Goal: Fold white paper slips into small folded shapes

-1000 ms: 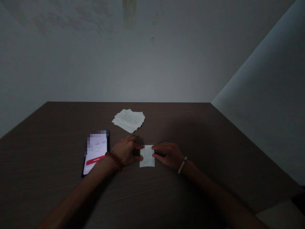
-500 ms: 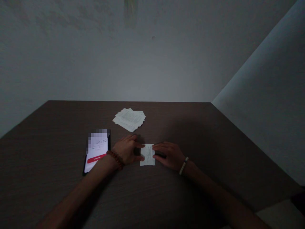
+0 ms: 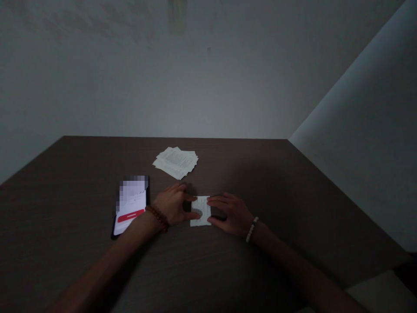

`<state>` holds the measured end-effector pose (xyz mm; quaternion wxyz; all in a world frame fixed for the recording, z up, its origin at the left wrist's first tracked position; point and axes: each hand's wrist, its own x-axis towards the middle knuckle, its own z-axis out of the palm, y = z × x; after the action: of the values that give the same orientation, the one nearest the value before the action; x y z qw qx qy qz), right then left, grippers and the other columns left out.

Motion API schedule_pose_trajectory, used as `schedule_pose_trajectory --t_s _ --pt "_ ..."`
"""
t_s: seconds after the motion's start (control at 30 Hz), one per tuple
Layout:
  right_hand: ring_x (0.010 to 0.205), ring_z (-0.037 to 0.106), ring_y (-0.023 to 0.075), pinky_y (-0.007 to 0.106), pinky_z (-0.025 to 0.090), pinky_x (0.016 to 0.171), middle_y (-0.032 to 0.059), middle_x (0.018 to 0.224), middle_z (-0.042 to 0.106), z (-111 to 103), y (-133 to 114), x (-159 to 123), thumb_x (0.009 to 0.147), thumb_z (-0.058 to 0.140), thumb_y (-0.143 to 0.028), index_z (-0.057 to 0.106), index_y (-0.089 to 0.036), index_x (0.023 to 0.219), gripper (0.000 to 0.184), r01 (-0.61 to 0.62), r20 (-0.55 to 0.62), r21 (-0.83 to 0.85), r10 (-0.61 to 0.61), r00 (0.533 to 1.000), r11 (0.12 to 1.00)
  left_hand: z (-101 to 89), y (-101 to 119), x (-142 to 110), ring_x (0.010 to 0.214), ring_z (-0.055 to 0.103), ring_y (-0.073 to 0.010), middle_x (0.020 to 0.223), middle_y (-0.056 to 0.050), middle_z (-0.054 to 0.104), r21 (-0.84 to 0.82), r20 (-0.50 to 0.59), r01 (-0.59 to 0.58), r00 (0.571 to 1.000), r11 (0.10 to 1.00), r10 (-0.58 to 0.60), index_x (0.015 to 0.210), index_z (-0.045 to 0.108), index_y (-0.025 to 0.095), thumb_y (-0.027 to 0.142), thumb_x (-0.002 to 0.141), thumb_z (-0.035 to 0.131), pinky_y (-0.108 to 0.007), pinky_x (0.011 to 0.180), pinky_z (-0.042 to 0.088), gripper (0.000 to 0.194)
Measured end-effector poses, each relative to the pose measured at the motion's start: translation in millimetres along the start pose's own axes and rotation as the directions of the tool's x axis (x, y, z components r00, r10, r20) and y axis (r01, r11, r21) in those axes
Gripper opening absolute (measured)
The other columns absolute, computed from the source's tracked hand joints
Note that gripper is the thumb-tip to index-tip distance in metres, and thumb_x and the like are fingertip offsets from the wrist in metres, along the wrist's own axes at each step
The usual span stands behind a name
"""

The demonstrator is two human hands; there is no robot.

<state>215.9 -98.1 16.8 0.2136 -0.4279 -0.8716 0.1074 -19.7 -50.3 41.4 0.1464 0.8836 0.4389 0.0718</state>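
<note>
A small slip of printed paper (image 3: 203,213) lies on the dark table between my two hands. My left hand (image 3: 173,204), with a brown bead bracelet at the wrist, holds its left side, the fingertips at the upper corner and the thumb lower down on the print. On the opposite side, my right hand (image 3: 233,213), wearing a pale bead bracelet, has its fingertips on the upper right edge and its thumb near the lower right edge. Both hands keep the slip between fingers and thumb. The undersides of the fingers are hidden.
Beyond my left hand lies a loose, fanned pile of printed papers (image 3: 177,161). A phone (image 3: 130,213) with a lit screen and a red button rests left of my left forearm, which partly covers it. The wooden table (image 3: 293,195) meets a stained wall (image 3: 228,78) behind.
My right thumb has slid a little down the slip's right edge. My left thumb reaches slightly further onto the paper. The pile and phone have stayed in place.
</note>
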Motion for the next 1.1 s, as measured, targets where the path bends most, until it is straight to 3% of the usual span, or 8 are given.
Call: schedule_pose_trajectory --t_s 0.43,0.67,0.93,1.1 --pt "0.100 0.057 0.0220 0.038 0.041 0.091 0.0064 0.121 0.062 -0.2 -3.9 -0.6 0.077 0.068 -0.041 0.060 -0.023 0.115 0.043 -0.037 -0.001 0.003 0.037 0.999 0.999 0.1 -3.2 0.7 0.097 0.054 -0.0288 0.098 -0.007 0.057 0.014 0.047 0.015 0.999 1.000 -0.016 0.109 0.068 0.026 0.060 0.057 0.074 -0.038 0.082 0.044 0.063" --pt "0.112 0.055 0.0229 0.041 0.034 0.101 0.0082 0.126 0.059 -4.8 5.2 10.1 0.068 0.077 -0.036 0.051 -0.023 0.125 0.064 -0.032 0.035 0.101 0.029 0.999 0.994 -2.7 0.3 0.4 0.098 0.054 -0.0287 0.110 -0.010 0.054 -0.004 0.067 -0.013 0.998 1.000 0.013 0.121 0.058 0.020 0.049 0.058 0.077 -0.040 0.083 0.045 0.072" --pt "0.107 0.057 0.0233 0.039 0.039 0.093 0.0074 0.119 0.062 -6.1 5.1 23.6 0.058 0.085 -0.028 0.051 -0.024 0.123 0.073 0.009 0.044 0.257 -0.021 0.999 0.966 7.7 4.3 0.1 0.106 0.052 -0.0303 0.114 -0.013 0.054 -0.166 -0.023 -0.017 1.000 0.986 0.013 0.112 0.061 0.015 0.039 0.071 0.069 -0.043 0.092 0.041 0.048" --pt "0.103 0.058 0.0242 0.039 0.042 0.089 0.0079 0.120 0.062 -4.6 6.9 25.1 0.055 0.087 -0.026 0.051 -0.023 0.125 0.078 -0.004 0.023 0.259 -0.002 1.000 0.966 12.5 7.2 3.0 0.098 0.057 -0.0245 0.103 -0.009 0.063 -0.307 -0.054 0.004 0.998 0.952 -0.022 0.097 0.066 0.016 0.027 0.072 0.067 -0.036 0.088 0.044 0.027"
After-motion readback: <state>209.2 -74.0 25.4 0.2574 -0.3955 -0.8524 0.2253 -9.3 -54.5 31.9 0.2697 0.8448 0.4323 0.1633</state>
